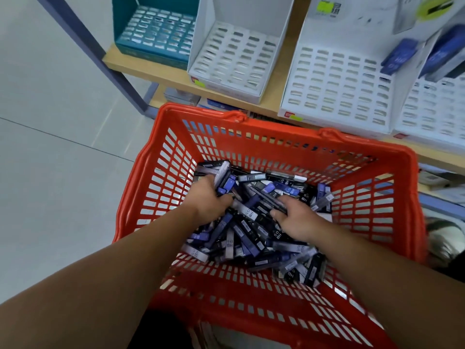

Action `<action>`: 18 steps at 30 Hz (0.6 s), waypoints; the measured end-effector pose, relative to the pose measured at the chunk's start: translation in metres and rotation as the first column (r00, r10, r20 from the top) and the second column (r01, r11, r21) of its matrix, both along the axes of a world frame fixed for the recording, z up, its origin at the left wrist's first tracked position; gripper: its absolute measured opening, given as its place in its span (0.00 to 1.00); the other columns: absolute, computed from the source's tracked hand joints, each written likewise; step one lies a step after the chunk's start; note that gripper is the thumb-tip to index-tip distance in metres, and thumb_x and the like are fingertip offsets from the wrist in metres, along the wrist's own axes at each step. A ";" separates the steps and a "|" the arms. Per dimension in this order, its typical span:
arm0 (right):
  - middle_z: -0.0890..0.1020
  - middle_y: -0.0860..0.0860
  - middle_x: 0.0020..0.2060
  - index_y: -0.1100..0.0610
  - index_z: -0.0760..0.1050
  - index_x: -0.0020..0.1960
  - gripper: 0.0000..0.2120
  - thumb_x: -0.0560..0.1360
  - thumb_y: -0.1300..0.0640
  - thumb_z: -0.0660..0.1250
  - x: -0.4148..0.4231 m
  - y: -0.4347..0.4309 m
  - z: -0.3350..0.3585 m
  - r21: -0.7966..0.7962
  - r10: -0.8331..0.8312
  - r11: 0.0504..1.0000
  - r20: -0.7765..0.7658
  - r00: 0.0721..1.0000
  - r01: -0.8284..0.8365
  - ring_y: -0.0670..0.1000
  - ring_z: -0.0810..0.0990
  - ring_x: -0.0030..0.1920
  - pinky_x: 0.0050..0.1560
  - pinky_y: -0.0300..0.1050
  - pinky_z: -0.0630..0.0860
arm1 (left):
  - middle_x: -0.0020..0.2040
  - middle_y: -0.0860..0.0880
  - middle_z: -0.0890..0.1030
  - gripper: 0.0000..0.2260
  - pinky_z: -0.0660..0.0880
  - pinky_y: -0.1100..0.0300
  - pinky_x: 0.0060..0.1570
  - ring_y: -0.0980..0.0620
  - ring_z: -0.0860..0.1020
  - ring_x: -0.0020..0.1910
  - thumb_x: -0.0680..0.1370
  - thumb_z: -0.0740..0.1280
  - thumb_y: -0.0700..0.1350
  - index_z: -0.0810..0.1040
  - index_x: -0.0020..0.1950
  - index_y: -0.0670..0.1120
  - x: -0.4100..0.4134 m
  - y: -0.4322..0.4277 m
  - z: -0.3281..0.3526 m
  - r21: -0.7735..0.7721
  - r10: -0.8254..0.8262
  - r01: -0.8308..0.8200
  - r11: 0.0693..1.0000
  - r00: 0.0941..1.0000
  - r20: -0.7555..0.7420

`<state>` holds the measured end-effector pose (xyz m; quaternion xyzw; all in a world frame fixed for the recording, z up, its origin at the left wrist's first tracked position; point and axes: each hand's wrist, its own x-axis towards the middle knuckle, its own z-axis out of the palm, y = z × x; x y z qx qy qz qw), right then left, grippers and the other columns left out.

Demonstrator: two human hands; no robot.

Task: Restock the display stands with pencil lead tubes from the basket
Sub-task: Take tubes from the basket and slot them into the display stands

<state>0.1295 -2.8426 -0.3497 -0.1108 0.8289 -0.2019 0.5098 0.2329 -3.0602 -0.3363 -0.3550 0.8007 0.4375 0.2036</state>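
Wooden shelf (141,65) behind the red basket (276,134) carries display stands (334,81); inside the basket, your left hand (210,199) clutches several pencil lead tubes (225,181) in curled fingers, and your right hand (298,219) apparently pinches one.

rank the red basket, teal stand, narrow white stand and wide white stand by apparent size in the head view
1. red basket, also nearest the camera
2. wide white stand
3. narrow white stand
4. teal stand; the frame's top edge crops all three stands, so 3 and 4 are unsure
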 end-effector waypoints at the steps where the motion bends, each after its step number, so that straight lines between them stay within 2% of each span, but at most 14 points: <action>1: 0.64 0.55 0.80 0.53 0.54 0.83 0.29 0.86 0.50 0.60 0.001 0.002 0.004 -0.015 -0.037 0.999 0.000 0.999 0.037 0.50 0.79 0.60 0.59 0.47 0.78 | 0.43 0.44 0.85 0.10 0.85 0.47 0.39 0.46 0.85 0.37 0.77 0.72 0.47 0.77 0.55 0.47 0.000 0.002 0.005 0.030 0.045 -0.044 0.999 0.999 -0.024; 2: 0.65 0.56 0.79 0.53 0.53 0.83 0.29 0.86 0.51 0.59 0.002 0.003 0.010 -0.027 -0.080 0.996 0.004 0.997 0.081 0.46 0.80 0.48 0.46 0.43 0.78 | 0.42 0.43 0.86 0.09 0.85 0.47 0.37 0.45 0.85 0.35 0.77 0.71 0.45 0.77 0.55 0.46 -0.001 0.004 0.010 0.083 0.092 -0.088 0.993 0.994 -0.050; 3: 0.68 0.57 0.78 0.53 0.53 0.83 0.29 0.86 0.51 0.59 0.002 0.004 0.015 -0.035 -0.116 0.993 0.011 0.993 0.116 0.45 0.79 0.41 0.38 0.42 0.75 | 0.41 0.42 0.86 0.08 0.85 0.45 0.36 0.44 0.84 0.33 0.78 0.70 0.43 0.77 0.55 0.44 -0.001 0.007 0.015 0.140 0.130 -0.119 0.983 0.989 -0.067; 4: 0.68 0.59 0.77 0.54 0.52 0.83 0.28 0.87 0.51 0.58 0.001 0.004 0.020 -0.036 -0.127 0.991 -0.001 0.992 0.127 0.48 0.81 0.45 0.40 0.44 0.74 | 0.38 0.43 0.85 0.07 0.84 0.43 0.35 0.43 0.82 0.31 0.78 0.70 0.41 0.77 0.55 0.43 -0.002 0.010 0.019 0.190 0.159 -0.142 0.972 0.984 -0.078; 5: 0.66 0.58 0.79 0.54 0.52 0.84 0.28 0.87 0.51 0.57 0.001 0.005 0.024 -0.037 -0.130 0.991 -0.013 0.991 0.130 0.53 0.81 0.56 0.47 0.49 0.76 | 0.35 0.44 0.83 0.07 0.83 0.42 0.34 0.43 0.80 0.30 0.78 0.69 0.40 0.77 0.55 0.41 -0.002 0.014 0.025 0.229 0.184 -0.163 0.960 0.980 -0.076; 6: 0.63 0.57 0.80 0.54 0.51 0.84 0.28 0.87 0.51 0.56 0.000 0.005 0.030 -0.045 -0.123 0.992 -0.024 0.992 0.122 0.57 0.77 0.67 0.56 0.54 0.76 | 0.34 0.44 0.81 0.07 0.82 0.42 0.34 0.43 0.79 0.29 0.78 0.69 0.39 0.77 0.55 0.40 -0.001 0.016 0.030 0.258 0.211 -0.185 0.948 0.974 -0.076; 7: 0.61 0.55 0.81 0.53 0.51 0.84 0.28 0.87 0.51 0.56 -0.001 0.006 0.035 -0.057 -0.122 0.991 -0.029 0.992 0.120 0.60 0.74 0.71 0.63 0.57 0.75 | 0.33 0.44 0.79 0.08 0.81 0.44 0.33 0.43 0.77 0.29 0.78 0.70 0.38 0.77 0.55 0.38 -0.001 0.019 0.034 0.274 0.232 -0.203 0.940 0.970 -0.078; 10: 0.65 0.53 0.79 0.50 0.53 0.83 0.28 0.86 0.50 0.58 -0.004 0.013 0.045 -0.060 -0.219 0.974 0.027 0.975 0.221 0.61 0.78 0.65 0.65 0.62 0.78 | 0.33 0.43 0.77 0.08 0.78 0.49 0.31 0.44 0.76 0.30 0.77 0.71 0.37 0.78 0.55 0.37 -0.001 0.027 0.048 0.281 0.267 -0.237 0.930 0.961 -0.076; 14: 0.77 0.54 0.70 0.47 0.61 0.80 0.26 0.84 0.47 0.63 -0.007 0.021 0.042 -0.112 -0.402 0.896 0.206 0.892 0.430 0.59 0.85 0.55 0.53 0.63 0.84 | 0.32 0.45 0.78 0.16 0.75 0.57 0.28 0.49 0.75 0.25 0.72 0.80 0.40 0.79 0.56 0.42 -0.002 0.036 0.062 0.308 0.292 -0.261 0.915 0.954 -0.060; 16: 0.78 0.54 0.69 0.50 0.63 0.79 0.25 0.84 0.50 0.63 -0.008 0.019 0.049 -0.148 -0.452 0.851 0.282 0.846 0.504 0.58 0.83 0.59 0.48 0.55 0.84 | 0.31 0.44 0.78 0.18 0.73 0.59 0.26 0.50 0.74 0.24 0.71 0.82 0.42 0.79 0.56 0.43 -0.002 0.041 0.068 0.341 0.319 -0.284 0.896 0.946 -0.052; 18: 0.75 0.55 0.72 0.52 0.60 0.81 0.26 0.85 0.52 0.63 -0.011 0.016 0.060 -0.181 -0.474 0.819 0.323 0.819 0.545 0.57 0.81 0.63 0.47 0.52 0.83 | 0.31 0.44 0.77 0.16 0.70 0.60 0.24 0.51 0.71 0.21 0.73 0.80 0.41 0.78 0.56 0.40 -0.003 0.046 0.077 0.384 0.370 -0.323 0.865 0.928 -0.052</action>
